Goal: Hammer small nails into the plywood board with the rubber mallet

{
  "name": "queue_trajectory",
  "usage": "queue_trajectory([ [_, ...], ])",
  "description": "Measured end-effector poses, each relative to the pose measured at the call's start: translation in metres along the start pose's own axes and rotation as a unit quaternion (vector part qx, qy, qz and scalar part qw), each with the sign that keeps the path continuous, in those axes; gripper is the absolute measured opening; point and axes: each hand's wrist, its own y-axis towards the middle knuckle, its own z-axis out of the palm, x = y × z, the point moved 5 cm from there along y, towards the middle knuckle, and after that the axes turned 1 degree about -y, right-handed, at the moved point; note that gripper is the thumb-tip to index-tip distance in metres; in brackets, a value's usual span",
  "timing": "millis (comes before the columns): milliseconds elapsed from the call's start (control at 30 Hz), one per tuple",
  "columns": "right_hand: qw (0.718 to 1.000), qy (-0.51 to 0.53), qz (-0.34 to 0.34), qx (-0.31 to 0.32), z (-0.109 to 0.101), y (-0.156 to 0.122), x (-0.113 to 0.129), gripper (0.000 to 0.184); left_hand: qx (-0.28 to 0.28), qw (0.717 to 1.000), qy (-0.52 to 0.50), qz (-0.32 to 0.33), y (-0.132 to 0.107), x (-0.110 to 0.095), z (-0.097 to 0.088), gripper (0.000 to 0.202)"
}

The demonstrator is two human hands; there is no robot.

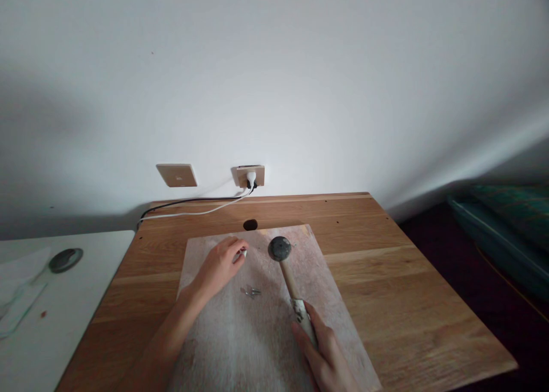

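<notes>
My right hand (323, 352) is wrapped round the pale grip of a mallet (289, 280) with a wooden shaft and a round dark head. The mallet's head is over the far part of a worn, pale board (227, 335). Left of it, my left hand (225, 258) is closed with its fingertips pinched on a small white piece, too small to name. Several small metal nails or screws (252, 292) lie loose on the board between my hands.
The board lies on a wooden desktop (412, 289) with a cable hole (250, 225). Behind it, a white plug (251, 178) and cables sit at a wall socket. A white table (64, 312) with a dark round object (66, 260) adjoins at left; dark green cushions (506, 238) lie right.
</notes>
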Motion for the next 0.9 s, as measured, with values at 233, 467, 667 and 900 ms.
queue_trajectory([
  [233, 1.0, -0.005, -0.013, -0.014, 0.0, -0.001, 0.002, 0.088, -0.024, 0.999, -0.04, -0.007, 0.0, 0.005, 0.01, 0.018],
  [467, 0.999, 0.032, -0.013, 0.013, 0.013, 0.001, 0.015, 0.078, -0.067, 0.991, -0.112, -0.023, -0.001, 0.018, 0.015, 0.03],
  [667, 0.994, 0.025, 0.005, 0.106, 0.033, 0.005, 0.028, 0.085, -0.061, 0.991, -0.113, -0.043, -0.001, 0.017, 0.013, 0.043],
  [900, 0.997, -0.004, -0.003, 0.074, 0.034, 0.006, 0.026, 0.079, -0.07, 0.991, -0.103, -0.051, -0.001, 0.022, 0.016, 0.05],
])
